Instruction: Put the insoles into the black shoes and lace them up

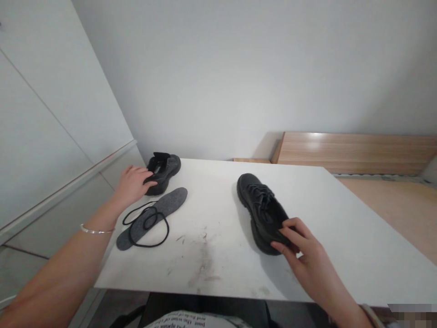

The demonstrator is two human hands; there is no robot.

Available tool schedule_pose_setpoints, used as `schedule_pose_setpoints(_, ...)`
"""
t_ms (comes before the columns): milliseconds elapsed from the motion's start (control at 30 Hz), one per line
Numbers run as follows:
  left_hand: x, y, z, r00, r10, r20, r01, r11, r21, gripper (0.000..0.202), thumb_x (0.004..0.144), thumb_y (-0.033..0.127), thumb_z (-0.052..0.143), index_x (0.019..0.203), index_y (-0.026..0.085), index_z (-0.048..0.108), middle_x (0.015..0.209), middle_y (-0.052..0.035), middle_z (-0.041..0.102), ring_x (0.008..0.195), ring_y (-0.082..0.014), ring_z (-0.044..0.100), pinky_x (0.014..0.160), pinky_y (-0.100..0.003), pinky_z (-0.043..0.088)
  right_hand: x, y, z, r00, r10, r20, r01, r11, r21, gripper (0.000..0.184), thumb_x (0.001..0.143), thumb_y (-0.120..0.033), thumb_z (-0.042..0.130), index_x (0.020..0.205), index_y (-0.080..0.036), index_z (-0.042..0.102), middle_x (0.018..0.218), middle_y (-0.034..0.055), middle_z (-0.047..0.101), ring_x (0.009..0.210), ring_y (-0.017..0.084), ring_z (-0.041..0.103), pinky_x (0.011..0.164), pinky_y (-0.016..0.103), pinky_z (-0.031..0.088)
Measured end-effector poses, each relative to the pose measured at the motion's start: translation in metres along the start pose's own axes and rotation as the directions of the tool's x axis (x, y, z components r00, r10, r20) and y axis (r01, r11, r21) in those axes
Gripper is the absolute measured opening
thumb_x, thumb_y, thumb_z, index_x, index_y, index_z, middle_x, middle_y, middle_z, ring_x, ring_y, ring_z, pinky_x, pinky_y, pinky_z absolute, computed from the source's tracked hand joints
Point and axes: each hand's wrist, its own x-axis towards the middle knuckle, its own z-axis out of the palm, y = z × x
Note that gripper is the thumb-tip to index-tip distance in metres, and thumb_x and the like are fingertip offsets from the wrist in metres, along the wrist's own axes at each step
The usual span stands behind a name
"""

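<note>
Two black shoes stand on a white table (334,214). My left hand (131,184) rests on the heel of the far-left shoe (165,169), fingers curled round it; that shoe has no lace. My right hand (302,250) grips the heel of the laced shoe (261,207) at the table's middle right, its toe pointing away from me. A grey insole (170,202) lies between the hands, with a loose black shoelace (150,228) coiled across it. A thin bangle (95,231) circles my left wrist.
White cabinet doors (51,136) rise along the left, a plain wall behind. A wooden bed frame (355,152) stands at the back right. Dark scuff marks (203,259) stain the table's near middle.
</note>
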Motion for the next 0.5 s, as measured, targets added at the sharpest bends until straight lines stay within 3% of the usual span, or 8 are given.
schedule_pose_setpoints(100, -0.004, 0.006, -0.01, 0.988, 0.052, -0.147, -0.042, 0.997, 0.071, 0.022, 0.093, 0.032, 0.055, 0.09, 0.015, 0.069, 0.104, -0.0114, 0.071, 0.114, -0.0315, 0.057, 0.118, -0.057, 0.024, 0.007, 0.041, -0.029, 0.972, 0.039, -0.232, -0.063, 0.994, -0.094, 0.027, 0.088, -0.046, 0.061, 0.086, -0.02, 0.065, 0.102, 0.0086, 0.056, 0.063, 0.014, 0.052, 0.054, 0.031, 0.047)
schedule_pose_setpoints(200, -0.011, 0.021, -0.035, 0.945, 0.133, -0.299, -0.117, 0.991, 0.069, 0.025, 0.098, 0.031, 0.051, 0.089, 0.014, 0.066, 0.101, -0.0075, 0.068, 0.106, -0.026, 0.058, 0.116, -0.055, 0.032, 0.014, 0.076, -0.062, 0.907, 0.099, -0.408, -0.175, 0.973, -0.153, 0.04, 0.081, -0.062, 0.062, 0.082, -0.022, 0.063, 0.094, 0.0095, 0.057, 0.065, 0.018, 0.053, 0.058, 0.037, 0.046)
schedule_pose_setpoints(267, -0.018, 0.037, -0.057, 0.899, 0.168, -0.405, -0.172, 0.985, 0.026, 0.025, 0.1, 0.031, 0.05, 0.087, 0.015, 0.064, 0.09, -0.0045, 0.064, 0.094, -0.0224, 0.059, 0.109, -0.05, 0.041, 0.015, 0.097, -0.081, 0.877, 0.189, -0.442, -0.292, 0.94, -0.177, 0.03, 0.08, -0.056, 0.065, 0.079, -0.026, 0.063, 0.096, 0.0125, 0.059, 0.068, 0.02, 0.055, 0.064, 0.041, 0.045)
schedule_pose_setpoints(333, -0.029, 0.059, -0.079, 0.851, 0.191, -0.489, -0.229, 0.973, -0.018, 0.026, 0.1, 0.033, 0.054, 0.081, 0.017, 0.061, 0.079, -0.0041, 0.059, 0.086, -0.0227, 0.056, 0.089, -0.041, 0.05, 0.013, 0.12, -0.096, 0.85, 0.231, -0.474, -0.352, 0.917, -0.185, 0.024, 0.08, -0.05, 0.067, 0.076, -0.027, 0.061, 0.098, 0.0153, 0.059, 0.073, 0.022, 0.058, 0.07, 0.045, 0.044)
schedule_pose_setpoints(400, -0.043, 0.083, -0.096, 0.815, 0.248, -0.524, -0.307, 0.951, -0.028, 0.025, 0.098, 0.029, 0.058, 0.076, 0.018, 0.058, 0.071, -0.003, 0.055, 0.073, -0.0216, 0.051, 0.071, -0.037, 0.045, 0.008, 0.145, -0.106, 0.841, 0.262, -0.472, -0.384, 0.906, -0.18, 0.024, 0.079, -0.05, 0.068, 0.074, -0.028, 0.061, 0.099, 0.0163, 0.059, 0.07, 0.022, 0.056, 0.072, 0.048, 0.044)
schedule_pose_setpoints(500, -0.067, 0.118, -0.106, 0.79, 0.34, -0.511, -0.453, 0.884, -0.112, 0.015, 0.095, 0.018, 0.06, 0.081, 0.017, 0.058, 0.069, -0.0019, 0.054, 0.067, -0.0191, 0.048, 0.064, -0.036, 0.039, 0.003, 0.174, -0.112, 0.868, 0.217, -0.447, -0.341, 0.914, -0.219, 0.029, 0.08, -0.057, 0.066, 0.077, -0.028, 0.061, 0.104, 0.0193, 0.059, 0.075, 0.025, 0.057, 0.076, 0.051, 0.045)
